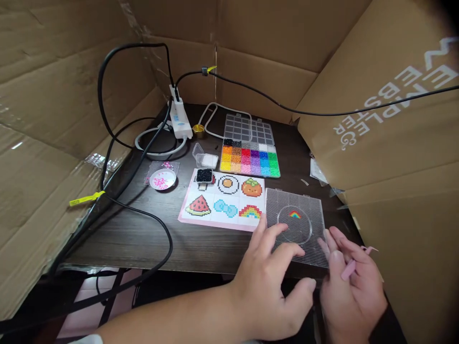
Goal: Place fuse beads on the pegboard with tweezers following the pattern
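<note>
A clear square pegboard (304,210) lies on the dark table (143,234) near the front right edge, with a small rainbow bead design (294,215) on it. My left hand (272,282) rests with spread fingers on the pegboard's near left corner. Just right of it, my right hand (349,286) is closed around pink tweezers (353,265) at the pegboard's near right corner. Left of the pegboard lies a pattern card (224,200) with pixel pictures of fruit, a bow and a rainbow.
A compartment box of coloured beads (250,160) with its lid open stands behind the card. A small dish of pink beads (162,180) and a clear tub (205,157) sit to the left. Black cables (143,210) and a power strip (178,117) cross the table. Cardboard walls (394,143) enclose it.
</note>
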The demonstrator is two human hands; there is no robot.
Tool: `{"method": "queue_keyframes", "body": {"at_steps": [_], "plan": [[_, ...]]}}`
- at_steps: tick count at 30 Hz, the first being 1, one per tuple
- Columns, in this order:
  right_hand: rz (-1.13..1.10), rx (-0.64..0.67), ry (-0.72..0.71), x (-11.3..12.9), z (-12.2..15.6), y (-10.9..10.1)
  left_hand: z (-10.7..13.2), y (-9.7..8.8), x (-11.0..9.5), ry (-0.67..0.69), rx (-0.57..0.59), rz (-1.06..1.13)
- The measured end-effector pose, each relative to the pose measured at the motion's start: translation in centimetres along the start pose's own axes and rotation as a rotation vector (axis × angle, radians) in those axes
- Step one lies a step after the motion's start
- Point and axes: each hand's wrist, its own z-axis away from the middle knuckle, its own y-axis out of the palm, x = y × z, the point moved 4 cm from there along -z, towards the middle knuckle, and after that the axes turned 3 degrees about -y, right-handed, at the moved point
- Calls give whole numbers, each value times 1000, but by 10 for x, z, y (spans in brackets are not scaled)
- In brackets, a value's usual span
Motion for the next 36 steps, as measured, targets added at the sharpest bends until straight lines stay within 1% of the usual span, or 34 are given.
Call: {"method": "queue_keyframes", "body": {"at_steps": [3,6,10,13,16,19,26,36], "plan": [[-85,65,-46,-3,-2,17,0,-9,12,-50,-29,-40],[-141,156,-82,-4,-2,40,1,-22,27,-111,-61,-83],[-121,261,-93,-7,3,66,-3,-36,42,-142,-61,-130],[-81,297,-139,-10,7,78,-7,-42,48,-144,-54,-161],[-15,306,-188,-10,9,85,-10,-44,52,-146,-55,-171],[34,332,-198,-10,8,90,-12,-45,55,-153,-67,-181],[176,340,-225,-1,2,96,-14,-43,59,-152,-69,-222],[225,384,-219,-1,-1,100,-17,-35,64,-225,-45,-307]]}}
